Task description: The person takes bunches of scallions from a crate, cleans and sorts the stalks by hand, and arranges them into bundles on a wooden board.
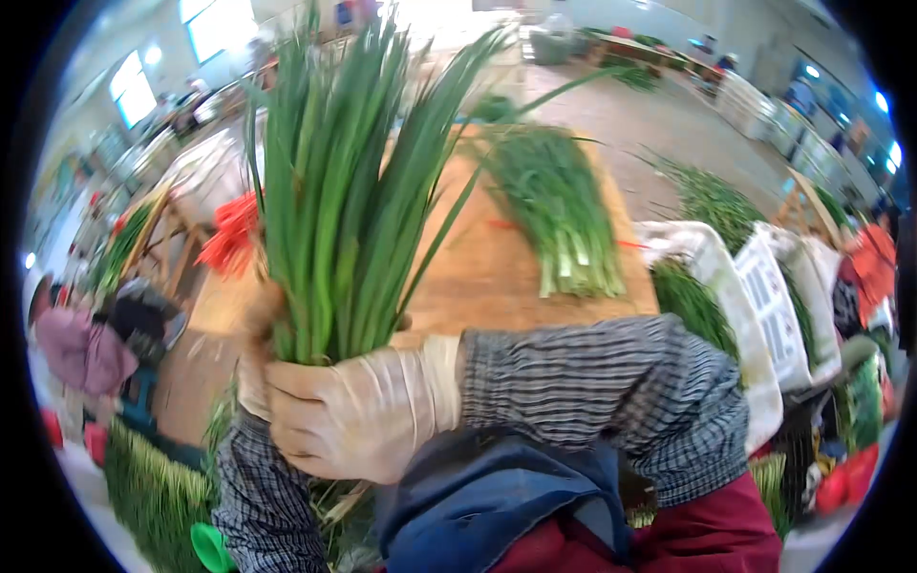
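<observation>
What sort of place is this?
Likely a vegetable packing room: a gloved right hand grips a bunch of long green leaves, another pile lies on the wooden table, and more greens sit in white crates alongside.

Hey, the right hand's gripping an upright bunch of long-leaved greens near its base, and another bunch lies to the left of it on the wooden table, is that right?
Not quite: the head view shows the other bunch lying to the right of the upright bunch. It is on the wooden table, and the right hand does grip the upright one near its base.
</observation>
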Motion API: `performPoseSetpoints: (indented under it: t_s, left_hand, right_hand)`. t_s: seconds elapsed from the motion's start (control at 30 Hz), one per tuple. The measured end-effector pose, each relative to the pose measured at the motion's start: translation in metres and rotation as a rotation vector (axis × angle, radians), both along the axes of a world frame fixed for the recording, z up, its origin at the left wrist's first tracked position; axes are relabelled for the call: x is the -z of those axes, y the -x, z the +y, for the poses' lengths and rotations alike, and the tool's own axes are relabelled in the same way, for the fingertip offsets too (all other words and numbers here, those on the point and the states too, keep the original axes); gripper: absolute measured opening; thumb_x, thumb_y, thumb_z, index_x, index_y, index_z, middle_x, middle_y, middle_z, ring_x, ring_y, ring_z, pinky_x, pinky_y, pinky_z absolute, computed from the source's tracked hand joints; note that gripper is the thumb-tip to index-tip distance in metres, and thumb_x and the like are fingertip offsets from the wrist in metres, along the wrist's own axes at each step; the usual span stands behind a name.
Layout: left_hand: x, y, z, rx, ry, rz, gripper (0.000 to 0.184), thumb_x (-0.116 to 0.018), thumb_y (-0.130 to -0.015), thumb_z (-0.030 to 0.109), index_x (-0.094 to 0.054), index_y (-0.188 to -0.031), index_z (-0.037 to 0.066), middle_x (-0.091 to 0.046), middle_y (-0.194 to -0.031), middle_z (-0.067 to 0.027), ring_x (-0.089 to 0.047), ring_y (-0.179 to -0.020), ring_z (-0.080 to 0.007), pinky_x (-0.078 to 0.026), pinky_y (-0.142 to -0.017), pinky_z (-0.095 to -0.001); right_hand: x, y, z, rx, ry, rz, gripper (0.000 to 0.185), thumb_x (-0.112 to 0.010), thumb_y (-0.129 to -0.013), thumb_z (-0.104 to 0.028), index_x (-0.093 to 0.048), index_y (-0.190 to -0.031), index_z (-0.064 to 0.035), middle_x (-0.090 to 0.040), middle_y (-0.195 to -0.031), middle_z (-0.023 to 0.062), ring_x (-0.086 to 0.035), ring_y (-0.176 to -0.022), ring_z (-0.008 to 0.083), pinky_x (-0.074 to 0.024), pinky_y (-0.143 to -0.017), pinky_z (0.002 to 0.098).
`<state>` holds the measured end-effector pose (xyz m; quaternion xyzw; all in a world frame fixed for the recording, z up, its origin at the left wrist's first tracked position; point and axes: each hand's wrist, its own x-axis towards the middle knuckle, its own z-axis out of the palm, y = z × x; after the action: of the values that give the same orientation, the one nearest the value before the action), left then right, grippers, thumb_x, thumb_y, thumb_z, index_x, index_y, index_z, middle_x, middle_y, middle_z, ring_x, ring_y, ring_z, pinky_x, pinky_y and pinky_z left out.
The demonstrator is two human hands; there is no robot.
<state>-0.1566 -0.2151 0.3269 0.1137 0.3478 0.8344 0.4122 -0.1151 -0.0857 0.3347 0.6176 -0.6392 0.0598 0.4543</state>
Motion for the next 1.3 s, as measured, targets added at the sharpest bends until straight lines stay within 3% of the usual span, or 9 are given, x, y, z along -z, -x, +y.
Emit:
performPoseSetpoints:
  t_s: [0.13,0.3,0.43,0.6,0.63,0.73,0.87,1.07,1.3]
  left_hand:
    - [0.076,0.001,-0.082,-0.226,0.161,-0.371,0.041,-0.053,-0.083,0.025,-0.051,-0.118,0.003,-0.061,-0.107,-0.0127,-0.061,-0.088,-0.0219,-0.051,-0.081,-0.0332]
    - [0.139,-0.003,-0.112,-0.239,0.366,-0.194,0.035,-0.050,-0.080,0.011,-0.054,-0.113,0.000,-0.063,-0.101,-0.0142,-0.063,-0.084,-0.0238,-0.053,-0.077,-0.0335]
    - [0.127,0.003,-0.116,-0.077,0.247,-0.345,0.038,-0.054,-0.080,0.009,-0.049,-0.116,-0.001,-0.062,-0.102,-0.0140,-0.064,-0.084,-0.0218,-0.054,-0.074,-0.0333]
    - [0.134,0.005,-0.112,-0.134,0.286,-0.200,0.044,-0.062,-0.075,0.010,-0.050,-0.115,-0.002,-0.063,-0.100,-0.0133,-0.063,-0.083,-0.0223,-0.053,-0.077,-0.0331]
    - [0.124,0.001,-0.104,-0.181,0.336,-0.210,0.045,-0.064,-0.071,0.011,-0.052,-0.112,-0.002,-0.063,-0.098,-0.0130,-0.063,-0.082,-0.0220,-0.053,-0.078,-0.0332]
    - [0.135,0.004,-0.112,-0.163,0.342,-0.175,0.051,-0.064,-0.070,0.007,-0.047,-0.117,-0.002,-0.061,-0.099,-0.0142,-0.062,-0.084,-0.0241,-0.052,-0.078,-0.0343]
    - [0.130,-0.002,-0.114,-0.203,0.387,-0.127,0.053,-0.064,-0.066,0.009,-0.049,-0.116,-0.003,-0.061,-0.101,-0.0151,-0.062,-0.087,-0.0243,-0.052,-0.080,-0.0350]
    - [0.136,-0.023,-0.154,-0.115,0.547,-0.067,0.066,-0.070,-0.062,0.010,-0.046,-0.122,-0.002,-0.060,-0.108,-0.0139,-0.060,-0.093,-0.0240,-0.048,-0.086,-0.0350]
    - [0.125,-0.029,-0.162,-0.099,0.629,0.119,0.081,-0.077,-0.057,0.013,-0.039,-0.128,-0.001,-0.056,-0.114,-0.0099,-0.055,-0.101,-0.0213,-0.041,-0.093,-0.0337]
  right_hand:
    - [0.109,0.025,-0.080,-0.204,0.167,-0.219,0.033,-0.050,-0.068,-0.024,-0.058,-0.087,0.0019,-0.059,-0.083,0.0118,-0.054,-0.075,0.0253,-0.0418,-0.076,0.0392]
    - [0.167,0.008,-0.111,-0.115,-0.019,-0.391,0.035,-0.050,-0.073,-0.020,-0.058,-0.102,-0.0008,-0.059,-0.088,0.0096,-0.055,-0.082,0.0232,-0.0437,-0.081,0.0358]
    - [0.156,0.007,-0.110,-0.074,0.010,-0.438,0.048,-0.054,-0.073,-0.028,-0.054,-0.114,-0.0019,-0.059,-0.102,0.0121,-0.056,-0.095,0.0277,-0.0417,-0.090,0.0393]
    - [0.103,-0.024,-0.061,-0.085,0.001,-1.050,0.076,-0.069,-0.066,-0.039,-0.042,-0.126,-0.0004,-0.046,-0.125,0.0163,-0.042,-0.117,0.0328,-0.0323,-0.099,0.0479]
    - [0.094,-0.023,-0.042,-0.045,0.024,-1.252,0.071,-0.069,-0.068,-0.040,-0.045,-0.123,-0.0013,-0.051,-0.121,0.0138,-0.047,-0.113,0.0302,-0.0341,-0.099,0.0462]
    - [0.114,-0.048,0.006,0.322,0.865,-1.597,0.052,-0.070,-0.078,-0.021,-0.049,-0.119,0.0024,-0.065,-0.080,0.0117,-0.062,-0.065,0.0142,-0.0493,-0.053,0.0231]
    - [0.135,-0.030,0.037,0.649,0.791,-2.383,0.058,-0.065,-0.083,-0.030,-0.045,-0.121,0.0086,-0.064,-0.076,0.0114,-0.062,-0.067,0.0137,-0.0501,-0.060,0.0247]
    - [0.190,0.017,-0.031,-0.397,1.381,-2.387,0.052,-0.059,-0.085,-0.036,-0.046,-0.121,-0.0002,-0.055,-0.115,0.0129,-0.054,-0.104,0.0228,-0.0429,-0.091,0.0376]
    - [0.159,0.049,-0.087,-0.605,1.645,-2.368,0.032,-0.061,-0.082,-0.015,-0.055,-0.110,-0.0006,-0.062,-0.103,0.0094,-0.060,-0.089,0.0223,-0.0500,-0.080,0.0368]
